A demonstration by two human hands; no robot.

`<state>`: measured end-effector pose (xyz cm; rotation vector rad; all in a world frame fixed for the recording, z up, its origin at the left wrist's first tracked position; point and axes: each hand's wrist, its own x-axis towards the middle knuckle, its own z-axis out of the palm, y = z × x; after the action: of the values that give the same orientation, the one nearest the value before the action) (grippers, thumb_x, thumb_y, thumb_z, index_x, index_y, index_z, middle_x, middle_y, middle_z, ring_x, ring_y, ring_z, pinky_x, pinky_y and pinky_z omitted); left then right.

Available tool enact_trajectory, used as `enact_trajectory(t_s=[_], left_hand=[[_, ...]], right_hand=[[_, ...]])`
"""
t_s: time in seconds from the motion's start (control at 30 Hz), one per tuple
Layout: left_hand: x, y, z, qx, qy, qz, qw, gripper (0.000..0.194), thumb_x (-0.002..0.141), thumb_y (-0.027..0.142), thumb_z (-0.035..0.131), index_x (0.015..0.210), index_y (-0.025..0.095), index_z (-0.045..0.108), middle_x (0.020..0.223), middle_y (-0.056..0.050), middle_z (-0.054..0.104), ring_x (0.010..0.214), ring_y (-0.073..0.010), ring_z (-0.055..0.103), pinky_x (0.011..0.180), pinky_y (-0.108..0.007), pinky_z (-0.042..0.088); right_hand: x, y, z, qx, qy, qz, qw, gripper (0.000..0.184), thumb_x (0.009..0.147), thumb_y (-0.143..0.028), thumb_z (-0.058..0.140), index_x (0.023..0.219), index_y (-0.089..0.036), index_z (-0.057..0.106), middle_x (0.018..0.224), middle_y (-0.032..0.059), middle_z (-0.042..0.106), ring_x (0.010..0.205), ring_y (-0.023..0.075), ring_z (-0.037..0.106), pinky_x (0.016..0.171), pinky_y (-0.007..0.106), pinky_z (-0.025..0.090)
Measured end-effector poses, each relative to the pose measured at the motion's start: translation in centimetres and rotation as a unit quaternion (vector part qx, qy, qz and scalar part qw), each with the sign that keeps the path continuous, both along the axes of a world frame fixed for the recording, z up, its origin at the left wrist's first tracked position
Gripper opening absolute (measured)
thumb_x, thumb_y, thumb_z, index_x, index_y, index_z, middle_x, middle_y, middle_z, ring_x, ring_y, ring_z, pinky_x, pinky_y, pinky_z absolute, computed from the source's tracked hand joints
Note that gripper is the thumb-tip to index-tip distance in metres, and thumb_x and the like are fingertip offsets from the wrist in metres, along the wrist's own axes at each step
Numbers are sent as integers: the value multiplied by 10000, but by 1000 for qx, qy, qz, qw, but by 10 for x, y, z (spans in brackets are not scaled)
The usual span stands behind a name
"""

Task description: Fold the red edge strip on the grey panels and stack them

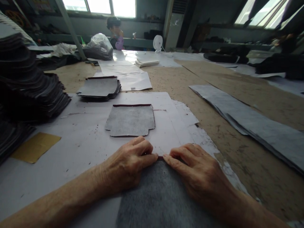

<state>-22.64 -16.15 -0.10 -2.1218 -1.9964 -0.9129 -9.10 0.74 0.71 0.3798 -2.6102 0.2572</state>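
Note:
A grey, felt-like sheet [163, 196] lies in front of me with a narrow dark-red folded strip along its far edge. My left hand [134, 161] is closed, thumb and fingers pinching that edge from the left. From the right, my right hand [197, 161] pinches the same edge, its fingertips close to the left thumb. A short piece of the dark-red fold shows between the two thumbs. Just beyond my hands lies a cut grey piece [130, 120] with notched lower corners and a dark-red far edge, touched by neither hand.
A stack of similar pieces [98, 87] lies further back. Tall dark piles [26, 76] stand at left, near a tan sheet [36, 147]. Long grey strips [249, 117] lie at right. A white fan [157, 43], a plastic bag [99, 47] and a person [116, 33] are at the back.

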Motion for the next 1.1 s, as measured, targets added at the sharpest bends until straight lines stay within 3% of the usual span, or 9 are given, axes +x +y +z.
enact_trajectory(t_s=[0.33,0.47,0.63,0.77,0.9,1.1], left_hand=[[1,0,0,-43,50,-15,998,257,845,32,349,950,86,577,820,-71,486,742,-176,387,687,-341,411],[3,2,3,-54,56,-27,997,262,855,44,329,949,78,571,812,-77,493,744,-182,392,695,-350,411],[1,1,6,-66,48,-38,996,278,836,17,316,923,88,570,811,-75,498,741,-179,399,699,-344,407],[-11,-11,8,-79,10,-26,997,314,823,8,358,1039,132,549,875,-65,519,782,-161,439,719,-308,418],[-24,-22,10,-68,-25,-10,997,309,824,9,395,1025,169,567,858,-41,532,771,-136,462,686,-266,416],[-29,-24,12,-86,45,-31,995,341,788,2,376,1025,158,566,866,-59,536,770,-152,462,692,-292,439]], right_hand=[[2,-4,3,118,38,6,992,298,903,-87,350,980,-100,637,997,118,610,928,222,502,798,407,415],[-1,-16,9,172,13,13,985,305,860,-41,346,895,-75,648,928,122,609,871,228,513,796,410,421],[-3,-26,6,127,0,3,992,310,848,-35,337,855,-69,645,759,106,586,737,210,507,661,366,445],[-3,-24,2,108,6,6,994,346,880,-58,303,896,-75,648,799,105,601,749,202,507,669,365,445],[-3,-21,3,82,8,8,997,384,906,-84,264,909,-76,648,812,100,610,755,200,510,689,371,430],[-4,-22,3,78,6,16,997,344,897,-80,302,1053,-77,608,831,85,617,759,198,518,691,369,425]])
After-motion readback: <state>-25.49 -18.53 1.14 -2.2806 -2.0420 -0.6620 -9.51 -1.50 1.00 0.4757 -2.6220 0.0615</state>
